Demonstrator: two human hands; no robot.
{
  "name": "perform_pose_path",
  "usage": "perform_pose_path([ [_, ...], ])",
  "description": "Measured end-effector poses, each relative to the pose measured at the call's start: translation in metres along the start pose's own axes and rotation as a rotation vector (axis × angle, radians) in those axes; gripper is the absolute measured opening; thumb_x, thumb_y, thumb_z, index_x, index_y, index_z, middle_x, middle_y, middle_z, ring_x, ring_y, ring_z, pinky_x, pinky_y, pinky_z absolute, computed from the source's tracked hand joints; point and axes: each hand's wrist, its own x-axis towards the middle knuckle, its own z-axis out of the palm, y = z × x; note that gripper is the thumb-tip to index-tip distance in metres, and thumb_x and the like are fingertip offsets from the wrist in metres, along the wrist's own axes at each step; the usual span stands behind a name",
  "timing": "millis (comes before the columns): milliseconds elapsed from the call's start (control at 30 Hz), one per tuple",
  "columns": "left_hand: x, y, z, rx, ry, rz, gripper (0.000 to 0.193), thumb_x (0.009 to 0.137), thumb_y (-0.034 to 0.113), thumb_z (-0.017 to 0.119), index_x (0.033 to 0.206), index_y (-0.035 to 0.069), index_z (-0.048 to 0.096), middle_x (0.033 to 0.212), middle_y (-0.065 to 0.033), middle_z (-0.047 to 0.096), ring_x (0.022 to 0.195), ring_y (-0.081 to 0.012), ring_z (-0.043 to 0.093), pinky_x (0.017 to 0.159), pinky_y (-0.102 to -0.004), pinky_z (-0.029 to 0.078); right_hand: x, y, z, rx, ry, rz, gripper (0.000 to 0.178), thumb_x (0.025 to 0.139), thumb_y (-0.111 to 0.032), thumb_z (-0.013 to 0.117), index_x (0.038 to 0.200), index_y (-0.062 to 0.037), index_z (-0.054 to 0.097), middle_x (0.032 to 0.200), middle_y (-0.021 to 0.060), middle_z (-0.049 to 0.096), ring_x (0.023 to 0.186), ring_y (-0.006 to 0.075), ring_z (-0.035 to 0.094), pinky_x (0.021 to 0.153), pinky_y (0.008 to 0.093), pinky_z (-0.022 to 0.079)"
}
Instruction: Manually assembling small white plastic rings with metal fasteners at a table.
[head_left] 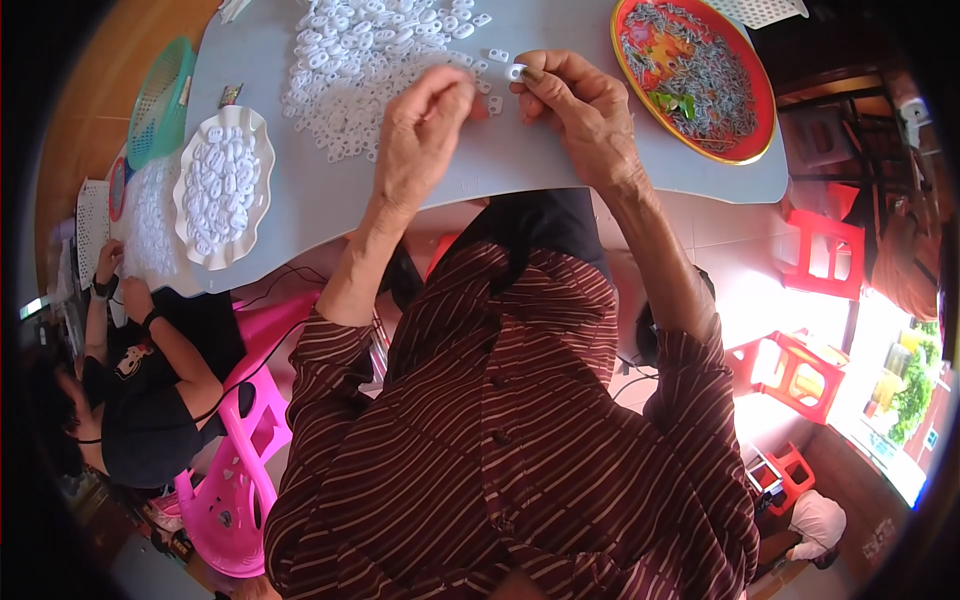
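Note:
Between the thumb and forefinger of my right hand (585, 100) is a small white oval two-hole plastic piece (516, 72). My left hand (425, 120) is just to its left, apart from it, fingers curled together and blurred; whatever they may hold cannot be made out. Several similar loose pieces, including a white two-hole piece (497, 55), lie on the grey-blue table between and beyond my hands. A large pile of white plastic pieces (375, 40) spreads across the table beyond my left hand, with smaller, more translucent pieces (345, 110) on its near side.
At the right stands a round red tray (767, 125) of thin grey bits, a green leafy piece (672, 104) on them. A scalloped white dish (262, 190) at the left holds more white pieces, near a green basket (163, 100). Another person (165, 390) works at the left edge.

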Motion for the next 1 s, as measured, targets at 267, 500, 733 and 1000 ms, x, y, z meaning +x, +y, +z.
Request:
perform_pose_path([
  [267, -0.001, 0.018, 0.013, -0.009, -0.046, 0.025, 0.016, 0.091, 0.017, 0.054, 0.087, 0.002, 0.055, 0.061, 0.0033, 0.047, 0.057, -0.004, 0.041, 0.05, -0.0212, 0.035, -0.003, -0.003, 0.002, -0.187, -0.046, -0.056, 0.014, 0.089, -0.009, 0.057, 0.096, 0.003, 0.061, 0.076, 0.0027, 0.062, 0.065, 0.0064, 0.052, 0.062, 0.0202, 0.045],
  [500, -0.008, 0.021, 0.011, -0.123, -0.004, -0.061, 0.015, 0.089, 0.015, 0.053, 0.084, 0.001, 0.055, 0.062, 0.0002, 0.051, 0.059, -0.0044, 0.046, 0.052, -0.0211, 0.038, 0.005, -0.014, 0.003, -0.361, -0.172, -0.037, 0.016, 0.089, -0.011, 0.059, 0.095, 0.0032, 0.062, 0.073, 0.0031, 0.062, 0.065, 0.0064, 0.052, 0.061, 0.021, 0.045],
  [733, 0.0, 0.025, 0.006, -0.123, 0.001, -0.116, 0.016, 0.089, 0.015, 0.051, 0.085, 0.0, 0.056, 0.068, -0.0016, 0.057, 0.064, -0.0066, 0.051, 0.059, -0.022, 0.041, 0.016, -0.019, 0.012, -0.312, -0.151, -0.024, 0.014, 0.088, -0.01, 0.058, 0.09, 0.0035, 0.063, 0.069, 0.0035, 0.061, 0.059, 0.0066, 0.054, 0.055, 0.0211, 0.045],
  [1000, -0.007, 0.015, 0.013, -0.048, -0.004, -0.032, 0.013, 0.087, 0.012, 0.052, 0.083, 0.0, 0.055, 0.061, -0.0039, 0.052, 0.056, -0.0092, 0.049, 0.053, -0.0254, 0.04, 0.036, -0.04, -0.009, -0.602, -0.102, -0.141, 0.017, 0.089, -0.013, 0.057, 0.092, 0.0026, 0.063, 0.073, 0.0023, 0.063, 0.06, 0.0047, 0.053, 0.056, 0.0203, 0.046],
])
